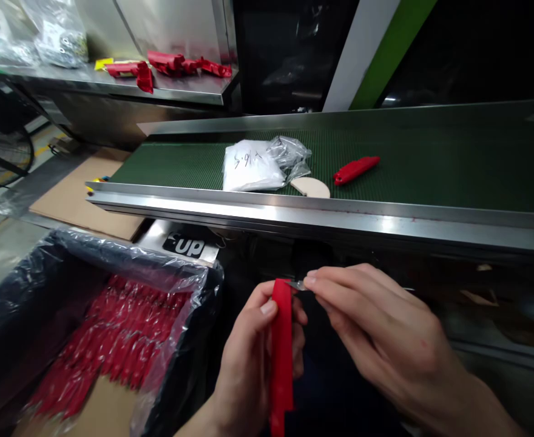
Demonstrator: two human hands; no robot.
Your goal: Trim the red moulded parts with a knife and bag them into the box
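Pointing its far end toward the conveyor (180,161), the red piece (282,346) sat below the near rail (267,207), long axis almost vertical in view. The left hand (245,349) grasped it; the right hand (385,325) pinched a thin metal piece (298,284) at that far end.

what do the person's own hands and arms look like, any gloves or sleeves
Both the left hand and the right hand are bare: no gloves, and no rings on the fingers that show. The visible nails look short. A small mark sits on the back of the right hand. No sleeve, watch or bracelet shows on either wrist within the frame.
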